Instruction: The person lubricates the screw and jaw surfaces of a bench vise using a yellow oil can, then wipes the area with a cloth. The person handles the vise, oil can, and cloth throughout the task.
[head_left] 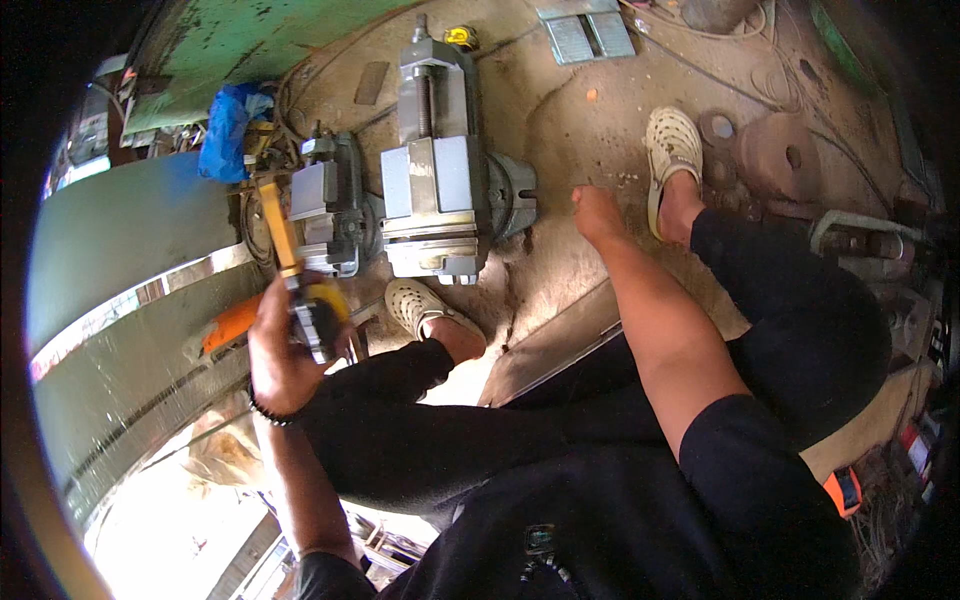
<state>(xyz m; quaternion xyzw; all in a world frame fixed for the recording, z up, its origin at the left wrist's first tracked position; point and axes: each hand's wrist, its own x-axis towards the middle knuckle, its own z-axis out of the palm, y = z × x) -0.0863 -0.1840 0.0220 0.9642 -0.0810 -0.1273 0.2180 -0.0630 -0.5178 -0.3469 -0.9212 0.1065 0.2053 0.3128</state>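
Observation:
In my left hand is a black and yellow tape measure, with a length of its yellow blade drawn out away from me. My right hand is closed above the floor, to the right of the large vise; whatever its fingers may hold is too small or hidden to make out. A large grey machine vise lies on the floor in front of me, its screw pointing away. To its left sits a smaller machine vise, close to the blade. Neither hand touches the vises.
Another yellow tape measure lies beyond the large vise. Two-part grey-blue metal plates rest at the far side. A blue plastic bag is at left, above grey metal sheeting. Cables and round rusty metal pieces lie at right.

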